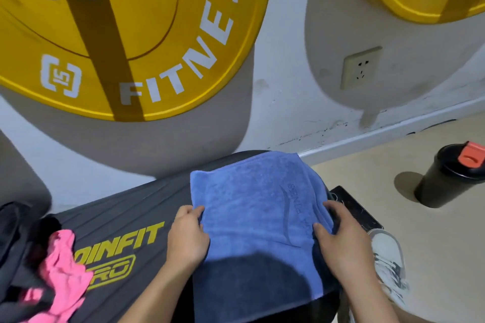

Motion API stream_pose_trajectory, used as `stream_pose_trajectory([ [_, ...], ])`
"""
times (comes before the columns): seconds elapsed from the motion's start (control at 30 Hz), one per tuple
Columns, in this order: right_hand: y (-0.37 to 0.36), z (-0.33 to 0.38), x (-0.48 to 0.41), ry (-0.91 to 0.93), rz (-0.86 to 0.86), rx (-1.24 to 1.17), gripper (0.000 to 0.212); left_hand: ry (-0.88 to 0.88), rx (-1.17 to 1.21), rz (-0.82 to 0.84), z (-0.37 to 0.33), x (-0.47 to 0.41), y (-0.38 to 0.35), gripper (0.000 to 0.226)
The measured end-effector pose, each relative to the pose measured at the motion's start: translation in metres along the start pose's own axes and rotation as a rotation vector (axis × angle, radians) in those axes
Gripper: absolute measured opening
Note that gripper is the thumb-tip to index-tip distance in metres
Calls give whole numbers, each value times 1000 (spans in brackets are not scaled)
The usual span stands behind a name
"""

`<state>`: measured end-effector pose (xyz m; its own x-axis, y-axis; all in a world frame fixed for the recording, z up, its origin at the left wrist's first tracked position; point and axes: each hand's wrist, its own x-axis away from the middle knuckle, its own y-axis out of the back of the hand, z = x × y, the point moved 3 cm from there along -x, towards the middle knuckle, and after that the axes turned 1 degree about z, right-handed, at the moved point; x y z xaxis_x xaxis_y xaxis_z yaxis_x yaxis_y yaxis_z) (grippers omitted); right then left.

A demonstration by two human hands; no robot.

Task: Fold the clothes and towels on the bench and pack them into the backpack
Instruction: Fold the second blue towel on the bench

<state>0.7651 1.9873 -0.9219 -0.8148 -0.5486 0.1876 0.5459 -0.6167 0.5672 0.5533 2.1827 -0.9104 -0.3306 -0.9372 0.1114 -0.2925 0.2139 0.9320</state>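
Black bench [126, 207] across frame. Blue towel [252, 207] spread flat on its right end. Pink garment [63, 270] crumpled at bench left. Left hand [187, 236] pinches towel's left edge; right hand [341, 238] grips right edge, fingers curled.

Towel [252, 207] on the bench [126, 212], clothes [63, 270] beside it.
The clothes lay left of the towel; a bottle [446, 181] stood on the floor [446, 244] to the right.

single head view, looking steeply down, close over bench [126, 207], wall [283, 102] just beyond.
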Motion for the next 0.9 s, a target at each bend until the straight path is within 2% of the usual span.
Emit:
stream_pose_trajectory([
  [0.1,-18,22,19,39,134,-3,38,-28,-160,43,30,2,23,49],
  [0.23,-60,43,55,94,312,43,41,83,-341,141,83,6,58,43],
  [0.3,-70,45,70,71,297,121,39,136,-509,180,95,9,67,42],
  [0.37,-68,46,78,75,180,188,36,91,-616,122,90,7,70,44],
  [0.47,-63,53,82,194,-13,182,26,-199,-318,0,49,-10,52,38],
  [0.53,-70,53,83,254,-14,186,16,-416,-154,18,6,-24,32,29],
  [0.6,-81,56,86,305,70,290,24,-514,-116,74,-33,-37,12,33],
  [0.7,-84,61,86,204,236,351,33,-500,-185,143,-63,-56,-11,41],
  [0.73,-88,54,79,217,184,342,34,-472,-191,154,-67,-64,-15,41],
  [0.77,-88,53,77,195,213,333,32,-438,-169,156,-68,-70,-16,40],
  [0.83,-90,60,75,209,216,325,17,-383,-134,160,-67,-78,-13,33],
  [0.9,-90,61,75,198,204,182,22,-358,-138,187,-68,-82,-8,16],
])
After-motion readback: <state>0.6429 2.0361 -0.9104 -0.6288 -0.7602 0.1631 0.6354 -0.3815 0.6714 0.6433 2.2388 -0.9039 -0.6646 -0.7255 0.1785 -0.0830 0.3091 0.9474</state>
